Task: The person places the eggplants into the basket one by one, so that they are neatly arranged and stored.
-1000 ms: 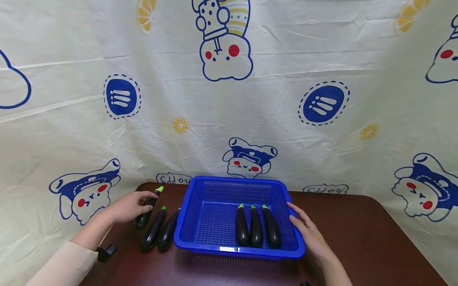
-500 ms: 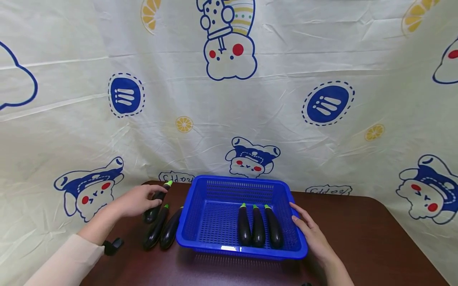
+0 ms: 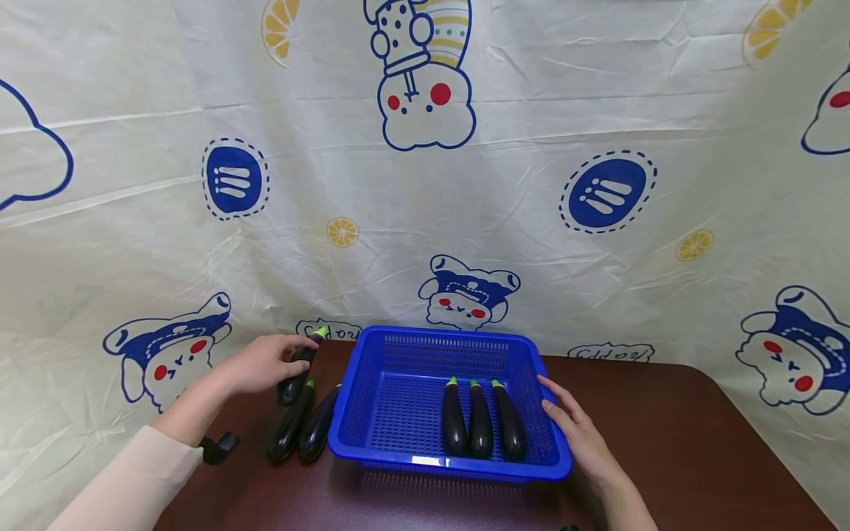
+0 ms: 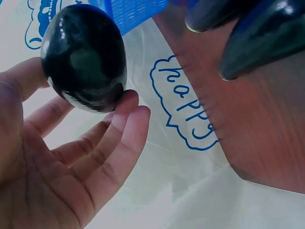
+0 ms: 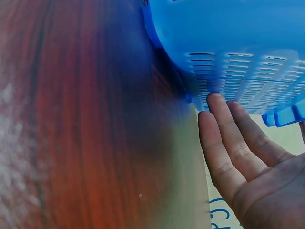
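Note:
My left hand (image 3: 265,363) holds a dark eggplant (image 3: 292,388) with a bright green stem end, thumb and fingers around its upper part. In the left wrist view, the rounded end of this eggplant (image 4: 85,55) points at the camera. Two more eggplants lie just below it, one eggplant (image 3: 291,426) beside another eggplant (image 3: 319,428). My right hand (image 3: 584,435) rests on the right side of a blue plastic basket (image 3: 392,459), its fingertips at the rim. Seen from the right wrist, extended fingers (image 5: 233,138) touch the slotted outer wall.
Three eggplants (image 3: 479,424) lie side by side in the basket's right half, green ends toward the back. The basket stands on a dark brown table (image 3: 690,435). A pale cartoon-printed cloth (image 3: 398,192) hangs behind the table's back edge.
My left hand has moved right and slightly up, toward the basket, carrying the eggplant. The right hand and the basket keep their place; the view has shifted slightly.

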The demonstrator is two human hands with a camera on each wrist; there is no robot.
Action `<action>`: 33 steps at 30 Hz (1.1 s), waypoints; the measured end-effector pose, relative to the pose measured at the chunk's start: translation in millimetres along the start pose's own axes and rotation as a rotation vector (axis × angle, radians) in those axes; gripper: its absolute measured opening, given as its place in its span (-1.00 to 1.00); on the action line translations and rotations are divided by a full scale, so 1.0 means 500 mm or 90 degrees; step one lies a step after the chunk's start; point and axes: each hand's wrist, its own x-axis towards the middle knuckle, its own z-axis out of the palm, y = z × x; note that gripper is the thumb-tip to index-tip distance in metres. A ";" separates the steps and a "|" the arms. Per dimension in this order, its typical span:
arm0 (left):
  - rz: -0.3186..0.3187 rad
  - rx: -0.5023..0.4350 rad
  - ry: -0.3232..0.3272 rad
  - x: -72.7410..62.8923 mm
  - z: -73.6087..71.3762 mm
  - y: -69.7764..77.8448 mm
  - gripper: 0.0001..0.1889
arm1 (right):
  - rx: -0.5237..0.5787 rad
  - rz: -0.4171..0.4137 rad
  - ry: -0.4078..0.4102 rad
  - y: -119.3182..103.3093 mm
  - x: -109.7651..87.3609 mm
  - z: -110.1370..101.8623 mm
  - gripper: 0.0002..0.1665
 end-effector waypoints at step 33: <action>0.047 0.002 0.015 0.047 0.010 0.074 -0.61 | -0.001 -0.008 -0.004 0.007 0.004 -0.003 -0.32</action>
